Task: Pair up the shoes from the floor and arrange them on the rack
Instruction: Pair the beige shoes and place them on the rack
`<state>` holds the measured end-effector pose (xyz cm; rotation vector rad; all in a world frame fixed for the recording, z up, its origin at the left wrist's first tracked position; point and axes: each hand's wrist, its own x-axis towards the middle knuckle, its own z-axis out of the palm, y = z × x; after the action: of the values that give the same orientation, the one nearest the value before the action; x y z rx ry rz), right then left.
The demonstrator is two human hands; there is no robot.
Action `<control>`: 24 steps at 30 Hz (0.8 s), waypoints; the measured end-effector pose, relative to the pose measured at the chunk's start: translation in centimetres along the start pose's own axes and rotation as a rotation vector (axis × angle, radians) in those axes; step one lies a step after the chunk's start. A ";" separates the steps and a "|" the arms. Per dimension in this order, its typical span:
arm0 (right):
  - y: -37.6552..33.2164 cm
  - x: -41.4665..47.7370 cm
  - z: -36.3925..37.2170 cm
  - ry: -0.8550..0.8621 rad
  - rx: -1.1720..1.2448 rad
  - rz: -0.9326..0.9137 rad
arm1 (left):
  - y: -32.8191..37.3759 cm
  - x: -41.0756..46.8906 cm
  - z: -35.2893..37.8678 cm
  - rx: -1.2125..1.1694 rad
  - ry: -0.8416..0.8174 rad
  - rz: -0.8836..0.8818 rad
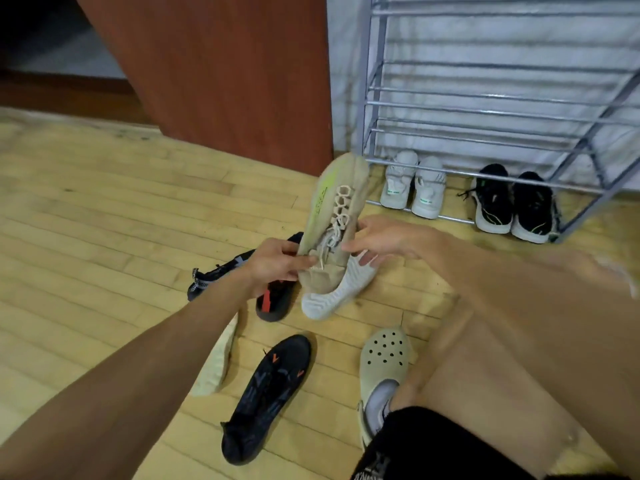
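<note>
A beige knit sneaker (337, 202) with a lime stripe is held up off the floor, toe pointing at the rack. My left hand (277, 263) grips its heel collar. My right hand (384, 239) holds its other side, fingers curled under near the laces. Below it a white-soled shoe (337, 294) lies sole up on the floor. The grey metal rack (485, 105) stands at the back right. A white pair (414, 183) and a black pair (512, 202) stand on its lowest bars.
Loose on the wooden floor lie a black shoe with orange marks (266, 393), a black and red shoe (275, 299), a dark strapped shoe (214, 275) and a pale sole (216, 362) under my left forearm. My foot wears a pale clog (382, 358). A brown cabinet (221, 71) stands behind.
</note>
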<state>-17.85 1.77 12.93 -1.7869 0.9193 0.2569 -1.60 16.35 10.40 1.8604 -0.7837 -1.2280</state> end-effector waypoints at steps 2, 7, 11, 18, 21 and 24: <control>-1.1 -1.7 -1.6 0.074 0.092 -0.064 | 3.0 -0.4 0.1 0.003 -0.004 0.069; -3.0 -6.2 -6.7 0.303 0.251 -0.202 | 10.9 -1.3 2.0 0.054 -0.004 0.260; -2.7 -10.3 -11.3 0.466 0.385 -0.281 | 17.2 -1.6 5.1 0.107 -0.044 0.362; 3.6 -17.0 -19.2 0.642 0.500 -0.300 | 25.3 0.2 15.2 0.236 -0.123 0.415; 7.7 -19.6 -22.0 0.687 0.541 -0.286 | 27.1 1.1 20.9 0.225 -0.147 0.403; 12.0 -22.2 -23.8 0.723 0.591 -0.280 | 27.8 1.6 26.3 0.168 -0.235 0.386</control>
<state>-47.15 -10.53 26.95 -1.4137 1.0694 -0.8139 -27.88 -6.27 26.67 1.6064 -1.3416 -1.1667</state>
